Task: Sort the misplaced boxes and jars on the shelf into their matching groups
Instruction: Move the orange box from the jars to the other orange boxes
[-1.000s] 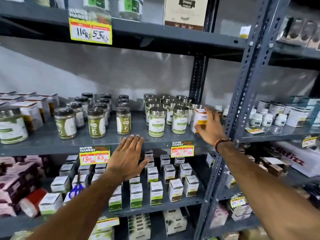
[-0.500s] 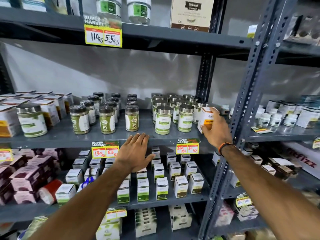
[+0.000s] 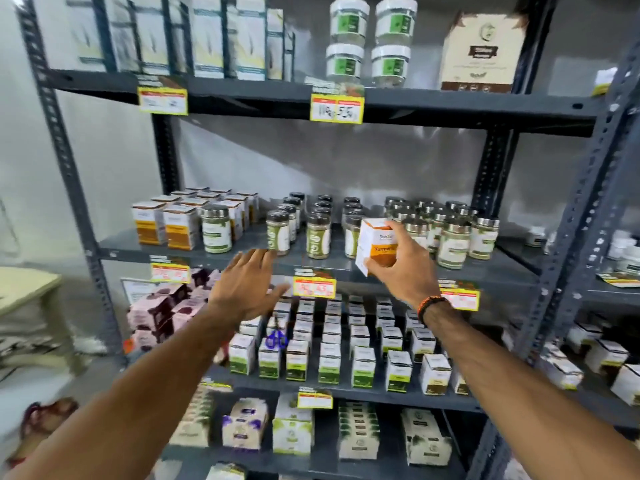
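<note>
My right hand [image 3: 403, 268] grips a white and orange turmeric box [image 3: 375, 242], held in the air in front of the middle shelf [image 3: 242, 254], near the silver-lidded jars [image 3: 453, 242]. Matching orange boxes [image 3: 166, 225] stand grouped at the shelf's left end. One silver-lidded jar [image 3: 215, 229] stands alone right beside those boxes. Dark-lidded green jars [image 3: 318, 235] fill the shelf's middle. My left hand [image 3: 249, 282] hovers open, fingers spread, at the shelf's front edge below the green jars.
Green and white boxes [image 3: 329, 358] fill the shelf below, with blue scissors [image 3: 276, 341] among them and pink boxes [image 3: 159, 310] to the left. Price tags [image 3: 314, 282] hang on the shelf edges. A grey upright [image 3: 585, 216] divides off the right rack. A pale table [image 3: 27, 289] stands at left.
My right hand has lifted the turmeric box away from beside the silver-lidded jars and carried it leftward. The view has swung left, bringing the orange boxes into sight. My left hand stays open.
</note>
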A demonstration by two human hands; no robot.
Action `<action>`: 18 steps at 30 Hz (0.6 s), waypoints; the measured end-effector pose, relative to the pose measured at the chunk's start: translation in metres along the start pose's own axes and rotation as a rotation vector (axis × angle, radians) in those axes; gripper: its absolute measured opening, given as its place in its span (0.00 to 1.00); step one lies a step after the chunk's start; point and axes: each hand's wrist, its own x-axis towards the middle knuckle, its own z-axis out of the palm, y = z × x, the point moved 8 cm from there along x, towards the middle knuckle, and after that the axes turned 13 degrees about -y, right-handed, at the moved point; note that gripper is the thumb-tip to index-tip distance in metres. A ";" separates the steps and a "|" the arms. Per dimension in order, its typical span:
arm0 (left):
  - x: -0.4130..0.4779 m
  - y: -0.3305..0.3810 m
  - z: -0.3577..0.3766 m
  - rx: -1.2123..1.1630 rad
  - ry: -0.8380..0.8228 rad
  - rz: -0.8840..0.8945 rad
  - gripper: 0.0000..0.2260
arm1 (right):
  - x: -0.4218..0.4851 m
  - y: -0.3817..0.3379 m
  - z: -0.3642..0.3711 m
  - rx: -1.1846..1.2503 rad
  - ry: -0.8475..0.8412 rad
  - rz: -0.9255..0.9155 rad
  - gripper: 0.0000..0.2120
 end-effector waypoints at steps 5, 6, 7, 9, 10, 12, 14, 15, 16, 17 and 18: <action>-0.036 -0.134 -0.008 0.009 0.012 -0.146 0.35 | 0.026 -0.082 0.083 0.106 -0.027 -0.062 0.39; -0.040 -0.157 -0.007 0.012 0.012 -0.156 0.35 | 0.031 -0.095 0.098 0.116 -0.024 -0.070 0.39; -0.044 -0.184 -0.006 0.018 0.008 -0.173 0.35 | 0.039 -0.111 0.116 0.116 -0.017 -0.077 0.39; -0.049 -0.234 -0.003 0.032 -0.023 -0.204 0.35 | 0.054 -0.139 0.149 0.104 -0.003 -0.079 0.39; -0.049 -0.257 -0.001 0.028 -0.041 -0.204 0.34 | 0.061 -0.151 0.166 0.112 -0.002 -0.069 0.40; -0.046 -0.295 0.001 0.005 -0.043 -0.189 0.34 | 0.071 -0.169 0.189 0.136 0.015 -0.033 0.40; -0.039 -0.329 0.004 -0.032 -0.071 -0.190 0.36 | 0.080 -0.185 0.208 0.125 0.036 -0.005 0.40; -0.035 -0.343 0.008 -0.043 -0.087 -0.182 0.36 | 0.083 -0.192 0.215 0.117 0.044 0.011 0.40; -0.030 -0.354 0.012 -0.057 -0.090 -0.176 0.36 | 0.084 -0.196 0.221 0.107 0.052 0.030 0.40; -0.026 -0.366 0.017 -0.074 -0.091 -0.174 0.37 | 0.085 -0.200 0.226 0.093 0.064 0.051 0.40; -0.022 -0.377 0.021 -0.080 -0.096 -0.179 0.37 | 0.086 -0.204 0.231 0.078 0.079 0.071 0.40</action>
